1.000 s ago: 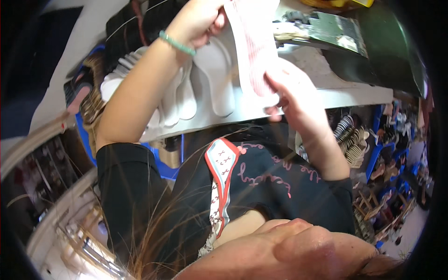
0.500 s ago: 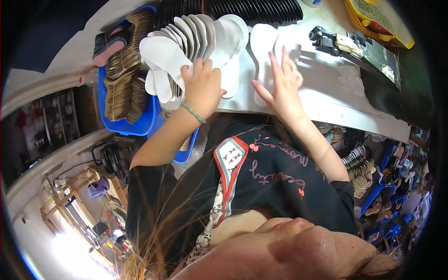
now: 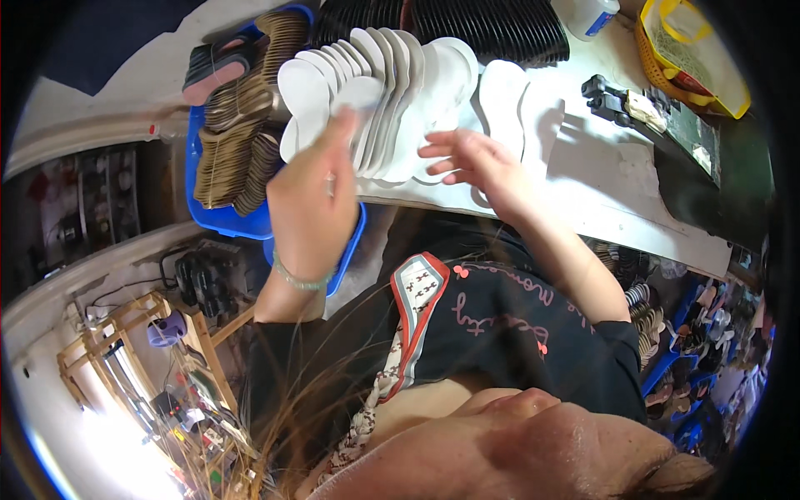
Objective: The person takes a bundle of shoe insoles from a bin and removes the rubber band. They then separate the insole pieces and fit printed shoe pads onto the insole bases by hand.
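Note:
White insoles (image 3: pixel 400 108) stand fanned in a row along the near part of the table. My left hand (image 3: pixel 312 208) is raised at the left of the row, blurred by motion. Its closed fingers meet a smeared white insole (image 3: pixel 360 90) and appear to grip it; the contact is partly hidden. My right hand (image 3: pixel 479 162) holds nothing. Its fingers are apart and point left, near the right end of the row. Beyond that hand, a white insole (image 3: pixel 502 96) lies flat on the table beside another pale one (image 3: pixel 540 112).
A blue bin (image 3: pixel 221 218) at the left holds bundled brown insoles (image 3: pixel 229 167). Black ridged pieces (image 3: pixel 483 29) line the back. To the right are a dark metal clamp-like device (image 3: pixel 621 100), a yellow basket (image 3: pixel 654 62) and a white bottle (image 3: pixel 593 18).
My left hand has lifted toward me from the row, with a white insole at its fingers. My right hand has moved left and down, off the flat insoles. The view has shifted slightly.

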`<state>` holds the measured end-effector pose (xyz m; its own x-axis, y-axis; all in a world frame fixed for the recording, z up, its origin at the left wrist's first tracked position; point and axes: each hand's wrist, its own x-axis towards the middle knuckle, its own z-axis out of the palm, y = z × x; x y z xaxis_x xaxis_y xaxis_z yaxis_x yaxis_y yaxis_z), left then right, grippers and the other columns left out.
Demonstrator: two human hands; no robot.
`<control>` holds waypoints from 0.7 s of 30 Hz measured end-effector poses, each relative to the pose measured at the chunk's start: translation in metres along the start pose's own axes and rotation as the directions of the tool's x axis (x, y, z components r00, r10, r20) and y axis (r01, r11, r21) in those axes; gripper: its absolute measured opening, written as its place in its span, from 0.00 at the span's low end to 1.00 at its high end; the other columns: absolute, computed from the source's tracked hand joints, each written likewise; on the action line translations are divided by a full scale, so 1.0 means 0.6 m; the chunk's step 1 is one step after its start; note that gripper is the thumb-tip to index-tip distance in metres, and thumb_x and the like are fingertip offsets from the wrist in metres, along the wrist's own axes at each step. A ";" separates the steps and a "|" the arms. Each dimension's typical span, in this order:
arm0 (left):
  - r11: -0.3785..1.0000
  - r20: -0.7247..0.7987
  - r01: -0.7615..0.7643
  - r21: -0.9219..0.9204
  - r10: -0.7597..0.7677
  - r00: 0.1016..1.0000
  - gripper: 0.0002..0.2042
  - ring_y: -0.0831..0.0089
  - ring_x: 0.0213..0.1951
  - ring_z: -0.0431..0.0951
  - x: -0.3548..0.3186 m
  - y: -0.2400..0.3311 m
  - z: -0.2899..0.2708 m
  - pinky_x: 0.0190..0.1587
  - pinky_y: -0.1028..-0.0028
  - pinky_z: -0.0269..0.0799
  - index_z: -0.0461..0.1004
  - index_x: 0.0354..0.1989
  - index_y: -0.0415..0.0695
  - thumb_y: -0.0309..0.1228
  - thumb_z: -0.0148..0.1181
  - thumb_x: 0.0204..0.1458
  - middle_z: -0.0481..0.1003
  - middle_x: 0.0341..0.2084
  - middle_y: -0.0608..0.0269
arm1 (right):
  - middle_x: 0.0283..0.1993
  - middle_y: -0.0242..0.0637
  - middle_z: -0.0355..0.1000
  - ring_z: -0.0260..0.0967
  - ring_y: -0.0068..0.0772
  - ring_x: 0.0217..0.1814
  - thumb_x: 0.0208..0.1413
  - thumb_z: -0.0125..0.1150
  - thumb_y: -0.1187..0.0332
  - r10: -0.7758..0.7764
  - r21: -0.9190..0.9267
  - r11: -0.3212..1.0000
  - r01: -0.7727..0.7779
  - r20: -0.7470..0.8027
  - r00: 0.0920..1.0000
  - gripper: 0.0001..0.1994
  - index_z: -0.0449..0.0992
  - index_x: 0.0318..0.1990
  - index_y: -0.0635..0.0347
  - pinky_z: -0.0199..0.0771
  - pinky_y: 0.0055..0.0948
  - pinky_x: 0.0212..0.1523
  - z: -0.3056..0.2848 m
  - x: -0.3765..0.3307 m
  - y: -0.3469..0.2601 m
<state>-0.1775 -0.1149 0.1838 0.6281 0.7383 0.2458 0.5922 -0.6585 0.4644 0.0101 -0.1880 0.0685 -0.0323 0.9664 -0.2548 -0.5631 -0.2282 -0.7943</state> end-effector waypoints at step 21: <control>-0.423 0.352 0.401 -0.813 0.193 0.916 0.11 0.75 0.42 0.77 0.110 0.098 0.223 0.47 0.73 0.71 0.70 0.46 0.36 0.28 0.54 0.57 0.77 0.40 0.59 | 0.44 0.40 0.71 0.71 0.28 0.44 0.58 0.57 0.64 -0.305 -0.157 0.952 0.262 -0.451 0.839 0.19 0.66 0.52 0.67 0.73 0.24 0.45 -0.085 -0.131 -0.048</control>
<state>-0.0338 -0.1243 0.1132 0.8671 0.4980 0.0153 -0.4086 0.6933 0.5935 0.0711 -0.2635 0.0836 0.5170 0.8273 -0.2197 -0.4151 0.0178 -0.9096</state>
